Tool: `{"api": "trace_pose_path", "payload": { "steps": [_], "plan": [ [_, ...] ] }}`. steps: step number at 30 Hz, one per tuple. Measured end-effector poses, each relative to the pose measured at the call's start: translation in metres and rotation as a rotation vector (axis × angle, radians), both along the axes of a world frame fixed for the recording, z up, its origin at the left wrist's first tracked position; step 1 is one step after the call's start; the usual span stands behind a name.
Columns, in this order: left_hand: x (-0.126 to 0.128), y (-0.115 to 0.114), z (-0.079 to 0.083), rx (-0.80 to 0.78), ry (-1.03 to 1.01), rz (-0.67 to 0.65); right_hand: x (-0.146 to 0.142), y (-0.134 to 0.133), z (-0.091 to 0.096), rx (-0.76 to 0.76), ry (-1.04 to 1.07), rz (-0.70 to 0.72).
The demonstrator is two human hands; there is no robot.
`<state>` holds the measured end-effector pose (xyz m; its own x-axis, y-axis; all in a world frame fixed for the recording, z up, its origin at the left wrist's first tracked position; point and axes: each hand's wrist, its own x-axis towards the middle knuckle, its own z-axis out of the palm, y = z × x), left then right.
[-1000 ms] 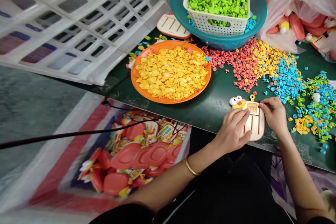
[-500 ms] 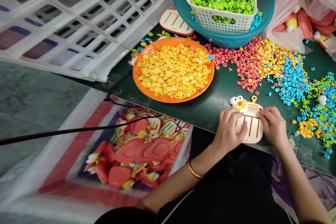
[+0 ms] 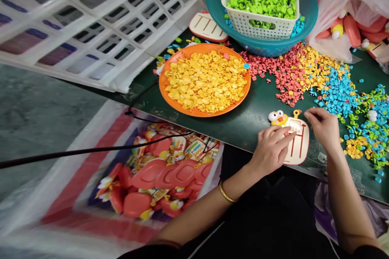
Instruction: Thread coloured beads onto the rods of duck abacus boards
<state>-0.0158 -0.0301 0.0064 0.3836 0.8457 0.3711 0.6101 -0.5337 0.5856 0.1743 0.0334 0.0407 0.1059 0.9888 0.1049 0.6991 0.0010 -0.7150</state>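
Observation:
A cream toy board [image 3: 299, 147] with red slots and a yellow duck head [image 3: 276, 117] lies at the near edge of the dark green table [image 3: 258, 101]. My left hand [image 3: 270, 149] rests on its left half, fingers stretched flat across it. My right hand [image 3: 323, 128] hovers at the board's top right corner, fingers curled together in a pinch; what they hold is too small to make out. A gold bangle circles my left wrist.
An orange plate [image 3: 164, 89] of yellow pieces sits to the left. A teal bowl [image 3: 306, 8] holds a white basket [image 3: 261, 26] of green pieces. Loose red, yellow and blue pieces [image 3: 328, 85] spread at right. A white crate [image 3: 91, 28] leans at left; a sack of finished toys [image 3: 158, 174] sits below.
My right hand has lifted off the board and shifted up and right to its corner. My left hand stays on the board, fingers reaching further across it.

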Motion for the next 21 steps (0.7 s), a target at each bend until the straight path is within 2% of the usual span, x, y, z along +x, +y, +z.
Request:
{"api": "trace_pose_path", "payload": {
  "steps": [2,4,9,15,21],
  "plan": [
    [-0.001,0.001,0.000,-0.010,-0.016,-0.025,0.003,-0.009,-0.002,0.014,-0.008,-0.030],
    [-0.001,0.001,0.000,-0.026,-0.038,0.003,0.001,-0.007,-0.008,0.072,-0.070,-0.013],
    [-0.004,-0.001,-0.001,-0.022,-0.080,0.036,-0.001,0.012,-0.011,0.059,-0.180,0.158],
    [-0.005,0.000,-0.004,-0.013,-0.104,0.076,0.007,-0.026,-0.002,0.049,-0.144,0.181],
    [0.004,-0.001,-0.005,0.015,-0.082,0.195,0.001,-0.045,-0.018,0.129,-0.149,0.184]
  ]
}}
